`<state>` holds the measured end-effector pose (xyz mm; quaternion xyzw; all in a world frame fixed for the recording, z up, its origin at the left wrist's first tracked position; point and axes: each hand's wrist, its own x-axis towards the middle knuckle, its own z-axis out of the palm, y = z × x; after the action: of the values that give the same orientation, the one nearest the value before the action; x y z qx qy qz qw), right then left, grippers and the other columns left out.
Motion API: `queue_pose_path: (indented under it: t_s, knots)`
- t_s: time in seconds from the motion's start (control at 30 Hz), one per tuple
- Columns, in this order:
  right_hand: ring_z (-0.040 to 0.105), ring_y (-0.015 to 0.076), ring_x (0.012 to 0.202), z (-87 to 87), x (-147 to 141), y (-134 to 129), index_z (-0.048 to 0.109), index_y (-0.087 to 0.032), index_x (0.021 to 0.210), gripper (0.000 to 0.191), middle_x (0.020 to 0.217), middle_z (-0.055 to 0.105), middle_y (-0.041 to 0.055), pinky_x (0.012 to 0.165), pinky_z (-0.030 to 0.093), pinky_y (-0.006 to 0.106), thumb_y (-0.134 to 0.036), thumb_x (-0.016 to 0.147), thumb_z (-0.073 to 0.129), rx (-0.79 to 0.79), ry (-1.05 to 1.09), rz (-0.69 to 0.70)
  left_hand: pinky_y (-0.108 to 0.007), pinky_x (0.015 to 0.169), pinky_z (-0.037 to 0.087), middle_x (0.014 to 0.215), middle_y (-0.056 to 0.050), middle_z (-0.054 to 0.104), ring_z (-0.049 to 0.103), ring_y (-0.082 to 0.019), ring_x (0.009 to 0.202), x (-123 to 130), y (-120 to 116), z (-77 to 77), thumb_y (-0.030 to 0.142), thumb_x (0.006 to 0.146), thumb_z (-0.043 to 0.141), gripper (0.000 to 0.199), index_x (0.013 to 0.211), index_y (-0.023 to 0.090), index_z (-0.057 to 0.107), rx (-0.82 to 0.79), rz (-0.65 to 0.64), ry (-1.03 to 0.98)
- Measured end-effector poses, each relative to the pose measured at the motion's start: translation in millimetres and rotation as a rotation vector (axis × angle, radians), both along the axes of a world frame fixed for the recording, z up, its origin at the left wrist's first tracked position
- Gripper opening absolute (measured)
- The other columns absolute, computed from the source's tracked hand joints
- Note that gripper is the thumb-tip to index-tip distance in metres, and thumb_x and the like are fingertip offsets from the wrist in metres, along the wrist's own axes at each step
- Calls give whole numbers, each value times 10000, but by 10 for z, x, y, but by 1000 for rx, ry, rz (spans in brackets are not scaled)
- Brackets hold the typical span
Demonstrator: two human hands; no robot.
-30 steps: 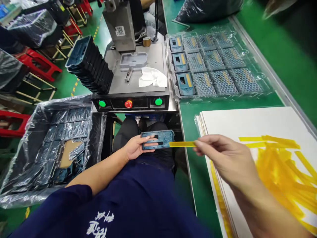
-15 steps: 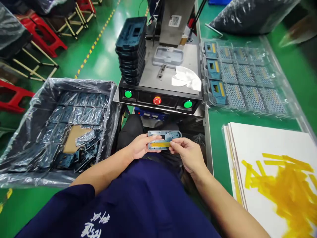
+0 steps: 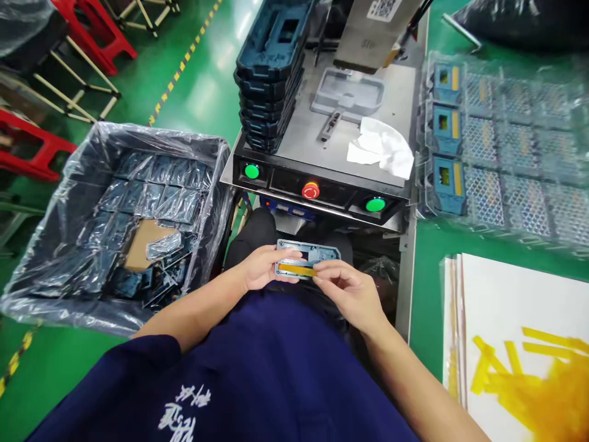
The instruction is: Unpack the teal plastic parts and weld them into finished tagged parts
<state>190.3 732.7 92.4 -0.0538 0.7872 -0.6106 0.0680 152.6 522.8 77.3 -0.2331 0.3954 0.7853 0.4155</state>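
Strip (image 3: 294,269) moved over casing (image 3: 323,252), green table (image 3: 432,242), floor (image 3: 216,104)

The right hand (image 3: 352,291) has come in from over the white sheet (image 3: 506,288) to the right end of the blue-grey housing (image 3: 324,252). The yellow strip (image 3: 294,269) it grips, which first reached only the housing's right end, now runs lengthwise along its near side. The pile of yellow strips (image 3: 552,387) no longer has the hand across it. The camera view has turned, putting the stack of housings (image 3: 271,67) further right, its top cut off.
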Motion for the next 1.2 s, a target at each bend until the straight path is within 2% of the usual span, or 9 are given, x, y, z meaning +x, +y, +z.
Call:
queue_pose_path:
  t_s: [0.07, 0.2, 0.43, 0.6, 0.7, 0.87, 1.0, 1.07, 1.2]
  knots:
    - [701, 169, 827, -4, -27, 48, 748, -232, 815, 49, 929, 740, 48, 764, 587, 306, -231, 826, 701, 91, 165, 82, -420, 763, 590, 1073, -189, 721, 718, -239, 848, -49, 7, 8, 295, 854, 669, 264, 989, 71, 702, -1, -17, -8]
    - [711, 157, 849, 9, -52, 114, 744, -237, 913, 168, 965, 743, 43, 785, 597, 283, -113, 844, 654, 175, 377, 164, -422, 761, 587, 1090, -189, 714, 718, -240, 845, -122, 28, 21, 299, 849, 677, 263, 983, 74, 707, -1, -35, -13]
    - [718, 150, 827, 88, -117, 165, 733, -224, 896, 165, 944, 743, 42, 753, 612, 254, -93, 839, 651, 191, 445, 172, -435, 759, 583, 1035, -180, 724, 711, -227, 814, -160, 18, -7, 297, 853, 670, 269, 982, 65, 708, 7, -34, -18]
    - [720, 156, 902, 93, -161, 149, 722, -216, 958, 211, 1011, 742, 58, 843, 610, 273, -72, 868, 597, 272, 544, 276, -416, 731, 583, 991, -165, 734, 705, -219, 797, -155, 29, 1, 322, 835, 690, 286, 977, 74, 709, 46, -78, -4]
    - [716, 160, 934, 92, -173, 127, 715, -205, 980, 209, 1028, 738, 75, 859, 609, 277, -77, 885, 580, 332, 604, 315, -423, 762, 577, 983, -139, 730, 704, -227, 848, -154, 26, 13, 326, 764, 769, 335, 997, 94, 702, 54, -84, 12]
    - [711, 153, 929, 69, -185, 97, 696, -197, 1010, 210, 1020, 733, 88, 826, 614, 279, -89, 911, 545, 378, 654, 343, -427, 832, 554, 954, -83, 718, 707, -212, 864, -144, 9, 8, 125, 545, 895, 523, 1015, 130, 665, 67, -105, 55]
    - [680, 203, 1017, 91, -222, 138, 683, -241, 1051, 244, 1020, 739, 46, 896, 584, 384, -100, 868, 603, 429, 702, 346, -412, 803, 561, 919, -79, 721, 714, -216, 838, -147, 18, -6, 113, 518, 896, 565, 1026, 125, 649, 55, -89, 48]
    - [641, 247, 1092, 124, -252, 193, 663, -257, 1112, 300, 1056, 727, 48, 955, 542, 458, -131, 840, 649, 469, 703, 290, -404, 789, 564, 931, -89, 723, 717, -231, 853, -155, 20, -6, 126, 528, 891, 557, 1030, 121, 650, 51, -78, 43]
    - [500, 332, 1279, 180, -320, 291, 479, -215, 1395, 606, 1343, 567, 146, 1041, 459, 545, -324, 835, 683, 574, 559, 230, -417, 803, 560, 984, -109, 724, 716, -257, 895, -174, 6, -3, 121, 543, 873, 541, 1039, 120, 657, 26, -76, 36]
